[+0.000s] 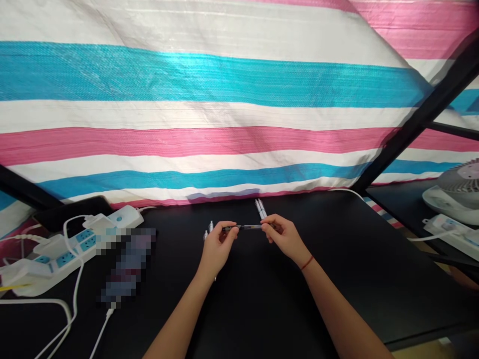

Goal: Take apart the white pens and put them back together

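Both of my hands pinch a slim pen (250,227) held level above the black table, its clear middle showing between them. My left hand (219,243) has thumb and fingers closed on the dark end. Round the other end, my right hand (282,234) is closed, covering much of that part. Just beyond the right hand lie white pens (260,208) side by side. More white pens (208,229) stick out behind the left hand, partly hidden by it. Whether the held pen is whole or in two parts I cannot tell.
A white power strip (90,244) with plugs and cables runs along the left. Beside it lies a pixelated phone-like thing (129,264) on a white cable. A striped sheet (224,114) hangs behind the black table (254,309). At the right are a fan (458,187) and another strip (454,237).
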Demonstrator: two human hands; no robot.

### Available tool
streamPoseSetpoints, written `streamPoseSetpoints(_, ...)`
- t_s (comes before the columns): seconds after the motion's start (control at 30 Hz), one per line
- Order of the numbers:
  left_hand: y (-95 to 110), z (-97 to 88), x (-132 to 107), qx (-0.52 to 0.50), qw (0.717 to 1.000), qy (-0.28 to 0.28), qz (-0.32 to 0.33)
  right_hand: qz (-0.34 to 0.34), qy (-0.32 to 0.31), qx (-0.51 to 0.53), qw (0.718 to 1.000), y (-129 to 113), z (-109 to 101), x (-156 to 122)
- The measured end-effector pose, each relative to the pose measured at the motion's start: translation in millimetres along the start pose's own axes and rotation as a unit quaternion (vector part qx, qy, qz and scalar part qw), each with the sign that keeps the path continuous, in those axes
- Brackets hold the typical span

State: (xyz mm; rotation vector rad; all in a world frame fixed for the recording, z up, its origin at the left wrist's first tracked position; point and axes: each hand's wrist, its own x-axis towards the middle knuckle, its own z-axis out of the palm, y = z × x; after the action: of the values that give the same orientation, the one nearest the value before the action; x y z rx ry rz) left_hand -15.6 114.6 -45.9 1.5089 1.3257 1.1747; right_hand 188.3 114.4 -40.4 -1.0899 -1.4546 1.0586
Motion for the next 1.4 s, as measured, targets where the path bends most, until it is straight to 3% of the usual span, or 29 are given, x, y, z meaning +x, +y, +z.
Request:
streamPoseSetpoints(0.3, 3, -7.4, 3, 0.07, 0.996, -0.041, 0.041, 0.048, -0.019, 0.005, 0.999, 6, 3, 0)
streamPoseSetpoints(0.5, 13, -18.0, 4, 0.218, 0.964, -0.072, 0.135, 0.038, -0.02, 0.044, 0.998, 7, 4, 1)
streamPoseSetpoints(0.6, 15, -18.5, 4, 0.246, 0.955, -0.077, 0.145, 0.028, -0.019, 0.048, 0.998, 5, 2, 1)
streamPoseSetpoints(0.83, 20, -17.8, 3, 0.189, 0.971, -0.123, 0.079, 0.021, -0.059, 0.065, 0.996, -5, -5, -3)
streamPoseSetpoints(1.0, 20, -10.0, 0, 0.13, 0.977, -0.157, 0.057, 0.046, 0.006, 0.021, 0.999, -4, -1, -2)
streamPoseSetpoints(1.17, 17, 4.9, -9, 0.057, 0.976, -0.208, 0.002, 0.016, 0.055, 0.005, 0.998, -5, 4, -1)
streamPoseSetpoints(1.3, 17, 11.7, -12, 0.004, 0.968, -0.25, -0.026, 0.017, 0.014, 0.089, 0.996, -8, 2, -1)
streamPoseSetpoints(1.4, 17, 13.0, -13, -0.032, 0.962, -0.266, -0.042, 0.027, -0.052, 0.161, 0.985, -10, -1, -2)
